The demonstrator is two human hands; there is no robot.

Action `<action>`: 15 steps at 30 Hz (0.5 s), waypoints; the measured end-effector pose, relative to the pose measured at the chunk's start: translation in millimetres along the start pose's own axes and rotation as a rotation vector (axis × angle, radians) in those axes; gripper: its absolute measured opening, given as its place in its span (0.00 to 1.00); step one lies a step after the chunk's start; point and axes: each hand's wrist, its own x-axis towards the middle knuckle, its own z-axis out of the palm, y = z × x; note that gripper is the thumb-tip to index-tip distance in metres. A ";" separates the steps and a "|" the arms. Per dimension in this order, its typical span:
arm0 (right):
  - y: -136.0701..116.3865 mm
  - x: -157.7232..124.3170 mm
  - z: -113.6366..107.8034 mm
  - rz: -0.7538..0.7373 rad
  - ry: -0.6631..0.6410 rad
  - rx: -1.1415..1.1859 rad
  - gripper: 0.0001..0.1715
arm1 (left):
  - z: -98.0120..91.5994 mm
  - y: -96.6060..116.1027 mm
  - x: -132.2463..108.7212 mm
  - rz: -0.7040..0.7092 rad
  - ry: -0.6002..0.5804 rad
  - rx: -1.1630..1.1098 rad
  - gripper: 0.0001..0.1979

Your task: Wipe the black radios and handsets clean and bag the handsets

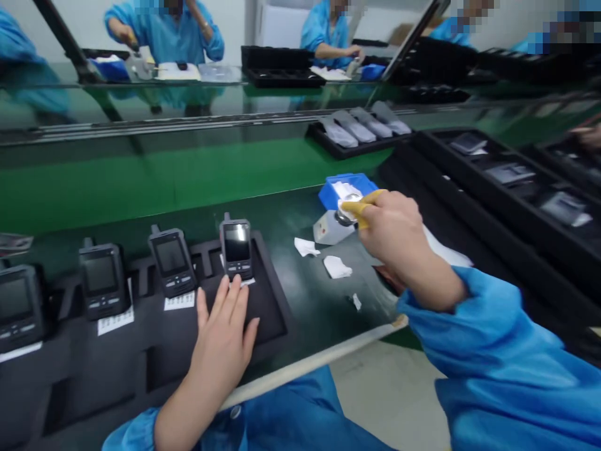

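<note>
Dark-grey oblong plastic handset (237, 244) lay beyond the left hand (223, 332), long axis pointing away
Left fingers spread, empty; right hand (392, 225) curled at boxy white plastic bottle (330, 229), hold unclear

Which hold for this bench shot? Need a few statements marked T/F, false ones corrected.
1. The left hand is at the rightmost device in the black tray. True.
2. Yellow covers sit on fingers of the right hand. True.
3. The left hand wears such covers too. False: its fingers are bare.
4. The right hand is over the black tray. False: it is at the top of the white bottle.
5. White material lies in the blue bin. True.
6. The black tray's devices lie screen down. False: their screens face up.
</note>
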 end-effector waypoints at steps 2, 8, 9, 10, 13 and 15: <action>-20.1 7.4 -0.9 -0.087 0.026 0.112 0.17 | 0.7 1.2 0.9 -0.008 -0.033 0.014 0.22; -114.9 41.2 22.2 -0.536 -0.035 0.285 0.20 | 1.1 1.6 -0.2 -0.025 -0.072 0.028 0.23; -125.6 46.1 28.6 -0.588 -0.034 0.281 0.20 | 1.2 1.7 -0.3 -0.026 -0.078 0.020 0.23; -133.7 49.4 34.8 -0.626 -0.032 0.274 0.21 | 1.4 1.7 -0.3 -0.026 -0.084 0.012 0.23; -143.8 46.8 48.1 -0.683 -0.025 0.270 0.20 | 2.8 2.3 -0.7 -0.023 -0.084 -0.002 0.22; -143.0 36.3 51.0 -0.742 -0.033 0.299 0.18 | 3.9 2.9 -1.0 -0.030 -0.084 -0.010 0.22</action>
